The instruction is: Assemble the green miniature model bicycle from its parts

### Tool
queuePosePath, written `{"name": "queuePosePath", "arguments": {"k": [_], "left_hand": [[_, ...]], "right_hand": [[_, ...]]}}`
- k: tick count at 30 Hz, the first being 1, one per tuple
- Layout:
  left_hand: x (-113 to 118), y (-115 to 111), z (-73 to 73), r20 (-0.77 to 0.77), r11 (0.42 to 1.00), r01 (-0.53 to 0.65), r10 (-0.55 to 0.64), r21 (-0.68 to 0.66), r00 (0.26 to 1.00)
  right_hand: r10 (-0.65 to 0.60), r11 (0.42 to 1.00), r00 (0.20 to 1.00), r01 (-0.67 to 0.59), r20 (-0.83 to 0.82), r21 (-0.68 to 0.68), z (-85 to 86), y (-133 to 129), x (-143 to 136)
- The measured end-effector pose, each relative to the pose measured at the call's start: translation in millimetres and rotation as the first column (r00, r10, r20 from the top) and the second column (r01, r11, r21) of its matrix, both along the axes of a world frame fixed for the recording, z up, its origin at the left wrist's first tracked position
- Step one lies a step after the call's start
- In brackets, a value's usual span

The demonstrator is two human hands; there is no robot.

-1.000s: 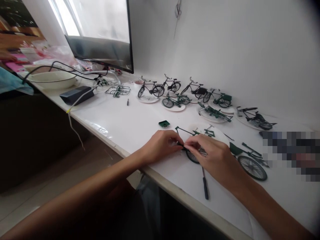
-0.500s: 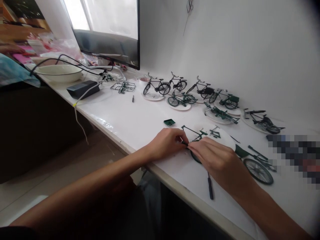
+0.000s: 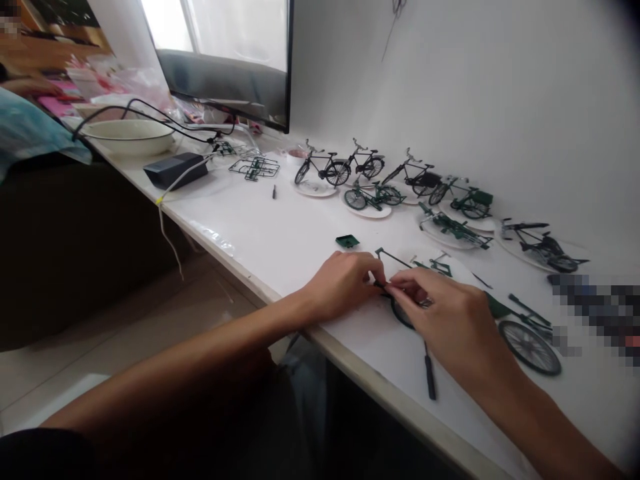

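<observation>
My left hand [image 3: 345, 283] rests at the table's front edge, its fingertips pinched on a small dark bicycle part [image 3: 380, 285]. Thumb and fingertips of my right hand [image 3: 447, 310] close on the other end of that part; its exact kind is too small to tell. Under my right fingers lies a model bicycle wheel [image 3: 401, 315], partly hidden by the hand. Beyond both hands, a green model frame piece [image 3: 393, 257] lies near a white plate. Below my right hand is a dark-handled screwdriver [image 3: 430, 379]. A green tray-like part [image 3: 347, 241] sits past my left hand.
Several assembled model bicycles [image 3: 323, 168] stand or lie on white plates along the wall. To the right lies a large wheel [image 3: 530, 348]. Farther left are part frames [image 3: 254, 168], a black box [image 3: 175, 171], a bowl [image 3: 129, 137], cables and a monitor [image 3: 225, 67].
The camera view has turned slightly left, so everything sits farther right. My right hand's fingers have shifted and show a gap behind the thumb; both hands stay at the small part.
</observation>
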State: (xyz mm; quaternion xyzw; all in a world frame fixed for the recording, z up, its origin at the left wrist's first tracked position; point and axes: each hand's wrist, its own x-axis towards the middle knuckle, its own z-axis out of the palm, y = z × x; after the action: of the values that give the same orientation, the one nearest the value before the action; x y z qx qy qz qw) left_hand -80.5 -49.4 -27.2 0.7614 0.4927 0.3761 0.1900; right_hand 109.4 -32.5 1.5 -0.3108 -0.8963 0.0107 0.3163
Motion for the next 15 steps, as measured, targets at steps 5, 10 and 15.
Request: {"name": "queuePosePath", "arguments": {"k": [5, 10, 15], "left_hand": [[1.8, -4.4, -0.1, -0.157, 0.99, -0.001, 0.023, 0.138, 0.987], [2.6, -6.4, 0.1, -0.129, 0.99, -0.011, 0.029, 0.141, 0.991], [4.5, -5.3, -0.5, -0.115, 0.993, -0.008, 0.021, 0.12, 0.993]], "right_hand": [[-0.007, 0.999, 1.0, 0.007, -0.011, -0.04, 3.0, 1.5, -2.1], [0.0, 0.999, 1.0, -0.001, -0.031, -0.034, 1.9, 3.8, 2.3], [0.046, 0.997, 0.997, -0.049, 0.057, 0.055, -1.5, 5.3, 8.2]]}}
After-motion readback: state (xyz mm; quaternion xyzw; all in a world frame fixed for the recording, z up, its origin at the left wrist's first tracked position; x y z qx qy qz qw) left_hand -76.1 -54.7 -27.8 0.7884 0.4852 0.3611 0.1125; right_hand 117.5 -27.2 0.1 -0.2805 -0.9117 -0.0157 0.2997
